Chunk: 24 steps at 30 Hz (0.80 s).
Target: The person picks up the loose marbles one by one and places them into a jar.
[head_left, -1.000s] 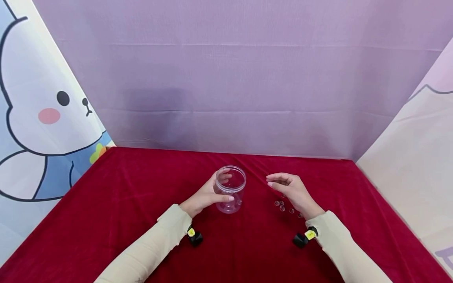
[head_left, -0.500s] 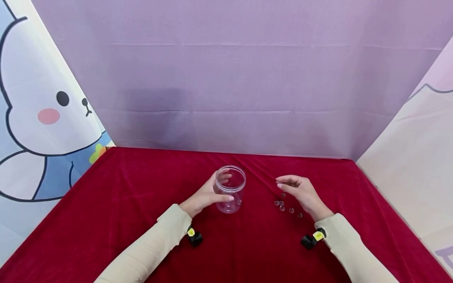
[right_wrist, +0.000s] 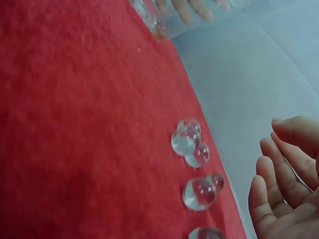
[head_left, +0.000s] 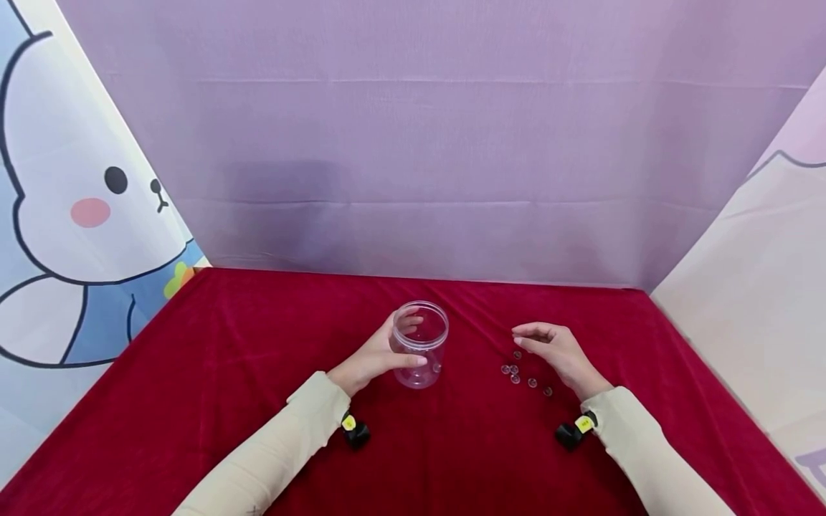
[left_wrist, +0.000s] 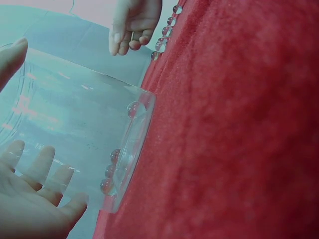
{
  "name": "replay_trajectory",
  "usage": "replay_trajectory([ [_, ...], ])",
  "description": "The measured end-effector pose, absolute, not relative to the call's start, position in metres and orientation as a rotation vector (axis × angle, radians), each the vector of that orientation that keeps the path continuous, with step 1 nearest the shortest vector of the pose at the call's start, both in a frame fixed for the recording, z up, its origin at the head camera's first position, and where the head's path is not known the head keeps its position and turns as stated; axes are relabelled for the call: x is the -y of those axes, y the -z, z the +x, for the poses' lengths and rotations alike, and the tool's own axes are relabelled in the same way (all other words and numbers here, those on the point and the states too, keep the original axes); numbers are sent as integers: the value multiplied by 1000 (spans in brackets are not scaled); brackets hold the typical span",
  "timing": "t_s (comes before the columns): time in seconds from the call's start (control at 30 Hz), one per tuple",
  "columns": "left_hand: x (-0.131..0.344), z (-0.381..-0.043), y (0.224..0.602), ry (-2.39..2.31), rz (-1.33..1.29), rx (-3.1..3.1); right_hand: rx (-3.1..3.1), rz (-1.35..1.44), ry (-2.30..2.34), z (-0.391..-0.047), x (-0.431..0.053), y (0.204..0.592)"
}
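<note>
A clear plastic jar [head_left: 432,352] stands upright on the red cloth, its mouth uncovered. My left hand [head_left: 369,363] grips its side, the thumb in front and the fingers behind. Several clear glass marbles [left_wrist: 110,171] lie at the bottom of the jar in the left wrist view. To the right of the jar, several more loose marbles [head_left: 514,379] lie on the cloth. Above and beside these hovers my right hand [head_left: 560,352], fingers loosely bent. In the right wrist view its fingers [right_wrist: 271,184] hold nothing visible, and the nearest marbles [right_wrist: 199,193] are apart from them.
Red cloth [head_left: 258,337] covers the table. A lilac curtain [head_left: 413,143] rises behind it, with a printed cartoon panel [head_left: 51,150] on the left and a pale panel [head_left: 761,301] on the right. Each wrist wears a small black camera [head_left: 355,434].
My right hand has moved right, away from the jar, to above the loose marbles. The left hand and jar have stayed in place.
</note>
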<state>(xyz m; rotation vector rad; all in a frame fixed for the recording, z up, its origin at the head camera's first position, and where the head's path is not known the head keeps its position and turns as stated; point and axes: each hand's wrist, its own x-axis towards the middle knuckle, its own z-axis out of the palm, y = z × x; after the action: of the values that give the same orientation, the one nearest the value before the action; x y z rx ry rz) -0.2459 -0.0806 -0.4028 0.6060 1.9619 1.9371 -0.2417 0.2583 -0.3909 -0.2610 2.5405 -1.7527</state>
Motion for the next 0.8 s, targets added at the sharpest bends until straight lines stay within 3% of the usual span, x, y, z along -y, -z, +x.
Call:
replay_trajectory([
  [0.8, 79, -246, 404, -1946, 604, -1961, -2559, -213, 1582, -245, -271, 398],
])
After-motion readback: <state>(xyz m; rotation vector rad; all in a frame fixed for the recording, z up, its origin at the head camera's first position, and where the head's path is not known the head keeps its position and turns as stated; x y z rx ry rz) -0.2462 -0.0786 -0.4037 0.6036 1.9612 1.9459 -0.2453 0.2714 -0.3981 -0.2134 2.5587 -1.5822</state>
